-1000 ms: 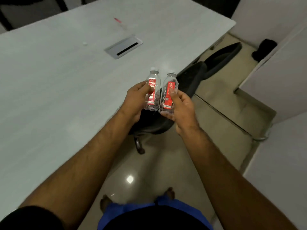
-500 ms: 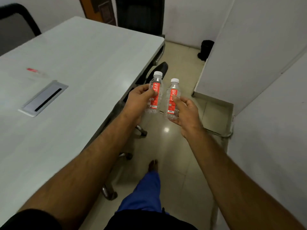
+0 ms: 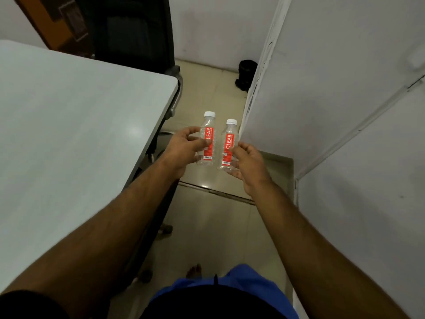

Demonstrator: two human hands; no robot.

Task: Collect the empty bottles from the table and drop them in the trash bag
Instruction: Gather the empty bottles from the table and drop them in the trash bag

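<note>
I hold two small clear plastic bottles with white caps and red labels, upright, side by side over the floor. My left hand (image 3: 184, 146) grips the left bottle (image 3: 207, 132) around its middle. My right hand (image 3: 249, 164) grips the right bottle (image 3: 227, 138) from the right side and below. The two bottles stand a little apart, just right of the grey table's (image 3: 69, 134) corner. No trash bag shows in view.
A black office chair (image 3: 128, 31) stands behind the table's far end. White partition walls (image 3: 333, 100) close the right side, leaving a narrow tiled floor aisle (image 3: 207, 226) ahead. A dark object (image 3: 246, 74) sits on the floor by the far wall.
My view has swung right, away from the table towards the aisle, and I have stepped forward. Both hands keep the same hold on the bottles.
</note>
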